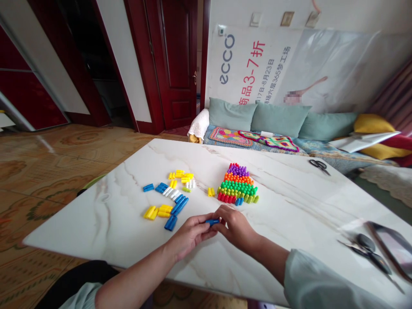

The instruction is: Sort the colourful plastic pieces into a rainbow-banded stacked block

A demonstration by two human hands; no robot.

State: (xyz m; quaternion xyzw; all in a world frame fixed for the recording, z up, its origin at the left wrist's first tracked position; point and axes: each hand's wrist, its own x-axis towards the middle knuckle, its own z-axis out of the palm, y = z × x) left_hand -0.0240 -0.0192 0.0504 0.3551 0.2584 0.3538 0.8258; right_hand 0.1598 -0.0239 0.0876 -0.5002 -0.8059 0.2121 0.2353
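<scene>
Near the front middle of the table, my left hand (192,235) and my right hand (236,227) meet around a small blue plastic cap-like piece (212,222). The left fingers hold its left side, and the right fingers pinch its other end, which they partly hide. To the left of my hands lie loose blue pieces (179,205), yellow pieces (165,210) and white pieces (171,192) of a similar tube shape. Beyond my hands stands a block of rows in red, purple, orange and green (237,189). A pair of yellow pieces (211,192) and a blue pair (239,201) sit beside this block.
The white marble-patterned table (289,219) carries black scissors (318,165) at the far right. Closer on the right lie dark-handled tools (375,255) and a dark-framed tablet-like object (394,246). A sofa with green cushions (280,120) stands behind the table.
</scene>
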